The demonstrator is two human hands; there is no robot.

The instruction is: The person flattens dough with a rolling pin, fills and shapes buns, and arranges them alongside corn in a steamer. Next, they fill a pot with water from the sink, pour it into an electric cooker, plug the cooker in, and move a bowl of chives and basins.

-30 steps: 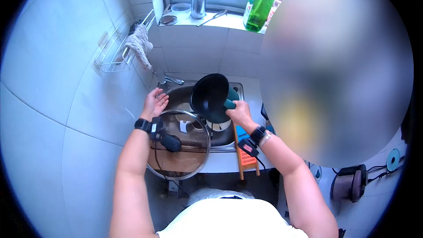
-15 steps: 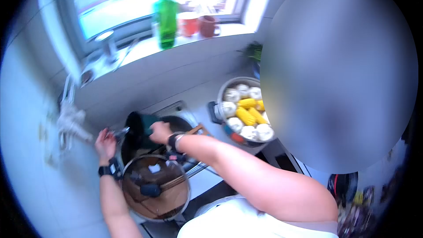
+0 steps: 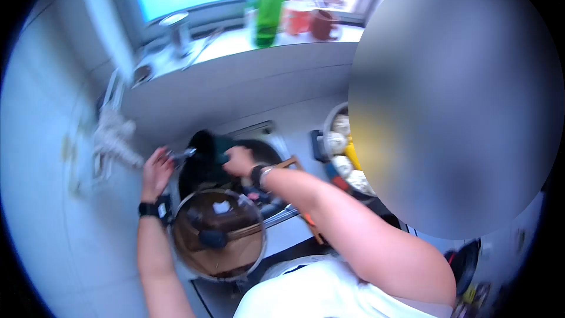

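Right hand [image 3: 238, 161] grips the pan [image 3: 203, 159] over the sink [image 3: 268, 130], on the far side of the glass lid [image 3: 213, 239]; left hand [image 3: 157, 172], near the tap [image 3: 183, 153], grip indeterminable; pan best held steady, clear of the lid.

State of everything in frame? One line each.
Left hand: at tap, contact unclear
Tap: flow unclear
Right hand: closed on dark pan
Dark pan: tilted, over sink
Glass lid: knob toward camera
Steamer pot: uncovered, food inside
Green bottle: upright
Metal canister: upright
Brown mug: upright
Cloth: hanging
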